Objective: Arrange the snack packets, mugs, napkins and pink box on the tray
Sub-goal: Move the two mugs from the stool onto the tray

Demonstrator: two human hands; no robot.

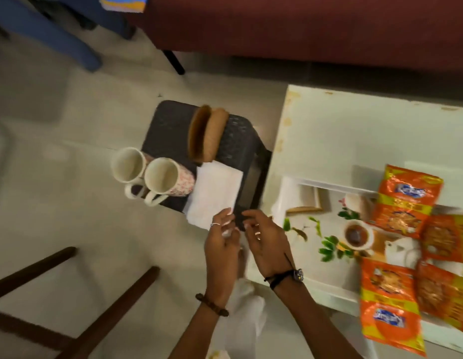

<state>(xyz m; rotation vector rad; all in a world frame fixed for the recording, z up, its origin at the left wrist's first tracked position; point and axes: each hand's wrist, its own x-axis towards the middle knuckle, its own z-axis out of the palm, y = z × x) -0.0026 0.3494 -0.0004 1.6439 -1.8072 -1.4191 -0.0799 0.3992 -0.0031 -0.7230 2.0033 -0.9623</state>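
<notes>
Two white mugs (145,172) with a pink pattern lie on their sides on a dark stool (165,130). Beside them are a stack of white napkins (212,195) and a brownish-pink box (205,133). My left hand (221,239) hovers at the napkins' near corner, its fingertips touching the edge. Just to its right, my right hand (264,242) is over the stool's near corner, fingers apart, holding nothing. On the white table stands a white tray (292,185) printed with flowers and a teacup. Several orange snack packets (404,206) lie on its right part.
The white table (354,130) stands right of the stool with a narrow gap between them. A maroon sofa (303,27) runs along the top, and a blue chair leg (56,40) is at the top left. Dark wooden chair legs (69,294) cross the bottom left floor.
</notes>
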